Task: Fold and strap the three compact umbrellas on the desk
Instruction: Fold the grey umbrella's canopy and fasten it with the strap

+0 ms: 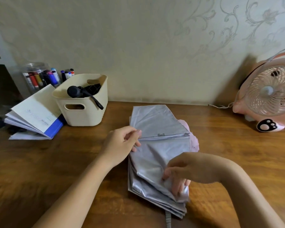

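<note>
One black umbrella (87, 91) seems done, sitting in the cream bin (82, 112) beyond the left hand (122, 142), which pinches a rib of the silver umbrella (158, 145) while the right hand (179, 171) gathers its loose, unstrapped panels on the table (56, 162); no third umbrella shows.

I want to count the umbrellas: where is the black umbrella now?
In the head view the black umbrella lies in the cream basket at the desk's back left, between the open book and the silver umbrella.
</note>
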